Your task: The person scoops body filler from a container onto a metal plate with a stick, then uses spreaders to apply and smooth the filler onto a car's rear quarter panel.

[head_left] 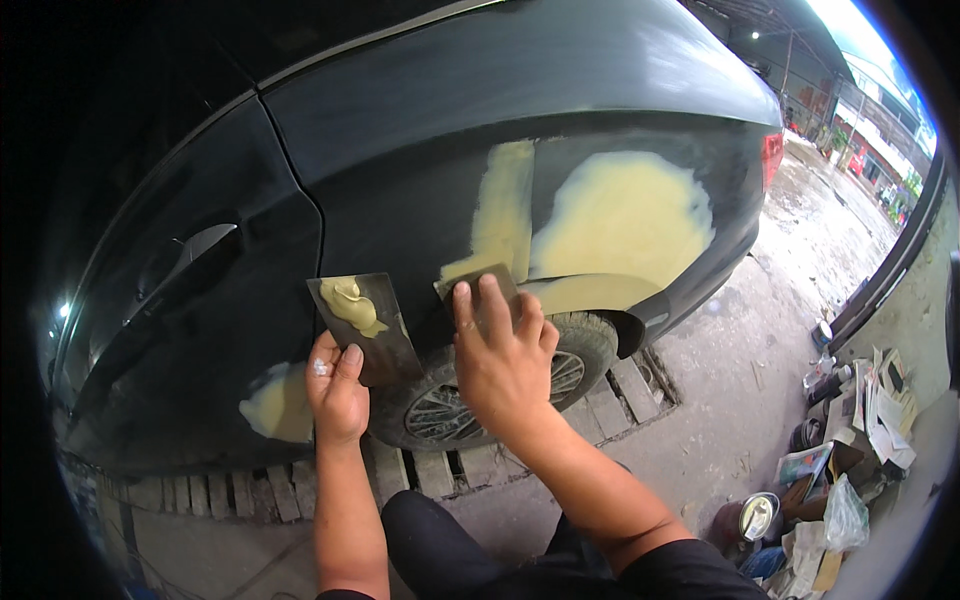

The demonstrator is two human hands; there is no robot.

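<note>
My left hand (pixel 338 392) grips a dark flat plate (pixel 378 352) by its lower left edge, thumb on top. A lump of yellowish body filler (pixel 350 305) sits on the plate's upper part. Fingers of my right hand (pixel 505 360) press on a dark flat spreader (pixel 492 290), whose edge lies against the dark car panel (pixel 400 200) just above the wheel arch. Above the spreader, a fresh upright strip of filler (pixel 505 205) runs up the panel. Right of it is a broad pale yellow filler patch (pixel 630 215), with more along the arch.
Below my hands is the car wheel (pixel 445 415), over a slatted floor grating (pixel 290 490). A smaller filler patch (pixel 280 405) marks the door at the left. Cans, papers and a plastic bag (pixel 846 515) are heaped by the wall at the right, near an open tin (pixel 758 517).
</note>
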